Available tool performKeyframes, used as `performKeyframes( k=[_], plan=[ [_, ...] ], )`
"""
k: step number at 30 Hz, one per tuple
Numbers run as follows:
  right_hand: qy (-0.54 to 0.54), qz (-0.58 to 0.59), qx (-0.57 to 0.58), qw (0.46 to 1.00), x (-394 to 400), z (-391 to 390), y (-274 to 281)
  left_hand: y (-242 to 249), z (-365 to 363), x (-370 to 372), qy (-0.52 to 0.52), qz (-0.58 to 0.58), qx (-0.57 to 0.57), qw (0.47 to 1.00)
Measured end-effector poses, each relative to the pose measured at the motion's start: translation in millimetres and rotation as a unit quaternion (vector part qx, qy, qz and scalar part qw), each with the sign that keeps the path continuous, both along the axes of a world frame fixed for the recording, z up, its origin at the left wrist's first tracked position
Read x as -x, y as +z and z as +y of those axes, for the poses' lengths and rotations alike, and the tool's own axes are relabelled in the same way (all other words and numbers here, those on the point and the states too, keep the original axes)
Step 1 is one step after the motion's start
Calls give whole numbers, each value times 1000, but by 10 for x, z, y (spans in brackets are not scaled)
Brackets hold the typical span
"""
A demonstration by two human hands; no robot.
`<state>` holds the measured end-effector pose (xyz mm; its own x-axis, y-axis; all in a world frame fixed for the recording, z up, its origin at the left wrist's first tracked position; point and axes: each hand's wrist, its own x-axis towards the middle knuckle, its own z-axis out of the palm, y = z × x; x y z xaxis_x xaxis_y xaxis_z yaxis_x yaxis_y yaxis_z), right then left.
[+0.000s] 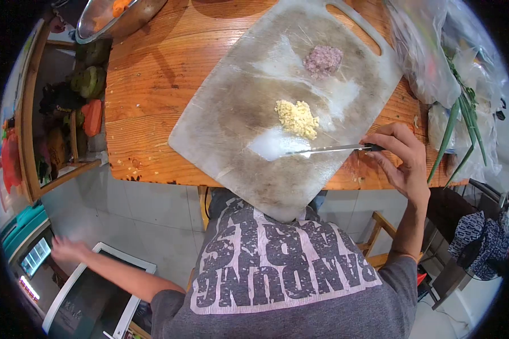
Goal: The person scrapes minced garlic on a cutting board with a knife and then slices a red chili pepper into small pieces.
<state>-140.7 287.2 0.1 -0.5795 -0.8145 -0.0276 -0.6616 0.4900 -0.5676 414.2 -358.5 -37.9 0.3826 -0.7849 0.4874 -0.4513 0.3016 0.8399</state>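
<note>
From my distant view, the table (152, 101) carries the board (232, 107), whose far edge the frame cuts off. My right hand (400, 158) is at the board's right side, fingers pinching the black handle of the knife. My left hand (70, 250) is off the table, well apart; it blurs, so I cannot tell how its fingers stand. The knife (333, 149) extends leftward from the right fingers, long axis crosswise over the board, just nearer me than the yellow heap (297, 118). Beyond that lies the pink heap (323, 61). Glare hides the knife's tip.
</note>
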Motion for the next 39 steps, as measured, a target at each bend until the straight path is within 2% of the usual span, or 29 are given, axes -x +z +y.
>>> performKeyframes(
  k=[2,4,9,13,17,20,21,26,30,39],
  plan=[
    [52,53,-44,996,92,-16,30,-37,992,1486,-91,-36,-14,995],
    [80,73,-43,993,157,-73,7,-171,1550,2212,-179,-71,15,981],
    [92,72,-33,993,293,-145,-150,-348,2634,3069,-339,-25,-20,940],
    [109,96,-11,989,362,-314,-179,-419,3156,3335,-422,-23,-48,905],
    [113,67,-2,991,374,-365,-137,-450,3398,3470,-492,-92,0,866],
    [90,55,7,994,322,-259,-74,-447,3588,3544,-546,-94,-4,832],
    [75,48,10,996,304,-224,-71,-486,3652,3577,-563,-51,-23,825],
    [-13,23,31,999,64,-81,-138,-552,3656,3636,-585,-93,0,806],
    [-76,111,52,990,1,-140,-241,-575,3640,3633,-594,-102,15,798],
    [18,178,44,983,257,-435,-334,-549,3666,3610,-573,-144,3,807]
  ],
)
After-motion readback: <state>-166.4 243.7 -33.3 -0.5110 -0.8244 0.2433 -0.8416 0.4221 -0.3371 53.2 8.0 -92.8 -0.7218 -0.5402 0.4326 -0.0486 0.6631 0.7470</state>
